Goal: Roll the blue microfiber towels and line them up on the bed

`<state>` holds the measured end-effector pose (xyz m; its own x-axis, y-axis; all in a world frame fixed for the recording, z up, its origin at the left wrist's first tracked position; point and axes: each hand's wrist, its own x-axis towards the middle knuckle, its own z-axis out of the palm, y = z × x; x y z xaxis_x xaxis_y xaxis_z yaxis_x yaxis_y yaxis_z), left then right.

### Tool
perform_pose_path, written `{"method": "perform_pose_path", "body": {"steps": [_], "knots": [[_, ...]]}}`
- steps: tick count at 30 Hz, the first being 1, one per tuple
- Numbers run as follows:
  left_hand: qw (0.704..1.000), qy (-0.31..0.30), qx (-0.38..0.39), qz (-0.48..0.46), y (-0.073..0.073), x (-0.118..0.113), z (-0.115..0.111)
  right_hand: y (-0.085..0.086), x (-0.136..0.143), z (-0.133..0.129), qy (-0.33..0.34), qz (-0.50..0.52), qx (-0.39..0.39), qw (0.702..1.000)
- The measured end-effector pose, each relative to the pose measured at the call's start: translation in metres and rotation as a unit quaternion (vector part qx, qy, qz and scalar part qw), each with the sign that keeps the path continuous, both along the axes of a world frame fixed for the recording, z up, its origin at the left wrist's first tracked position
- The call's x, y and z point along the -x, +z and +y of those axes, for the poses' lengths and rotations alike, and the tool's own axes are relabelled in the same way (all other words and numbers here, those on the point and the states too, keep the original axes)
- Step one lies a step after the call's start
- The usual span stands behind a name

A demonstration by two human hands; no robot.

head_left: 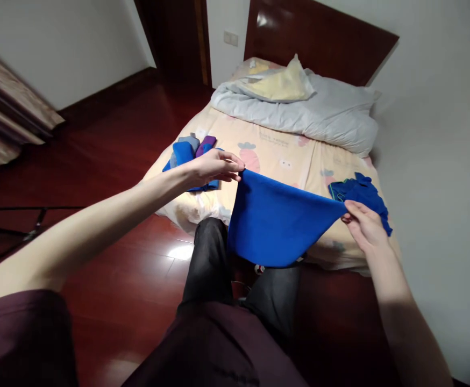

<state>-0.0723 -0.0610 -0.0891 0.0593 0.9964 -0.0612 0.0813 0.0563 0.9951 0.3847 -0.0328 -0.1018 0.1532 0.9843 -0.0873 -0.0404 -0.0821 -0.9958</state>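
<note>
1. While one blue cloth (277, 226) hangs over the bed's (283, 156) near edge, two hands pinch its top corners: left hand (213, 166), right hand (364, 223).
2. Beyond lie two heaps: folded cloths (190, 153) left, crumpled blue ones (360, 191) right.
3. Farthest, one grey duvet (323, 113).

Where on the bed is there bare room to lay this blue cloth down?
The bare sheet between the folded stack at the left edge and the crumpled blue pile on the right, below the grey duvet. Both foot corners are crowded, and the head is covered by bedding.
</note>
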Motion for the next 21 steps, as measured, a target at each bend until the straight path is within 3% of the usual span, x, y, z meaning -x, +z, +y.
{"method": "perform_pose_path", "body": {"steps": [4,8,11,13,14,15,17,21], "knots": [[0.999,0.033,0.008,-0.008,-0.015,-0.012,0.056,-0.024,0.022,0.065,-0.03,-0.025,-0.025,0.999],[0.994,0.068,-0.09,0.017,0.0,-0.016,0.107,-0.024,0.037,0.129,-0.09,-0.023,-0.129,0.987],[0.974,0.101,-0.2,0.045,0.018,-0.017,0.124,-0.019,0.034,0.157,-0.106,-0.044,-0.231,0.966],[0.957,0.118,-0.255,0.069,0.017,-0.015,0.125,-0.026,0.03,0.159,-0.102,-0.071,-0.281,0.952],[0.951,0.128,-0.27,0.082,0.01,-0.014,0.123,-0.034,0.029,0.156,-0.095,-0.088,-0.295,0.947],[0.947,0.14,-0.273,0.097,-0.002,-0.012,0.119,-0.046,0.029,0.15,-0.084,-0.107,-0.299,0.945],[0.946,0.162,-0.248,0.131,-0.041,-0.009,0.106,-0.08,0.033,0.131,-0.054,-0.145,-0.272,0.95],[0.961,0.144,-0.113,0.206,-0.15,-0.01,0.065,-0.171,0.049,0.084,0.03,-0.177,-0.103,0.978]]}}
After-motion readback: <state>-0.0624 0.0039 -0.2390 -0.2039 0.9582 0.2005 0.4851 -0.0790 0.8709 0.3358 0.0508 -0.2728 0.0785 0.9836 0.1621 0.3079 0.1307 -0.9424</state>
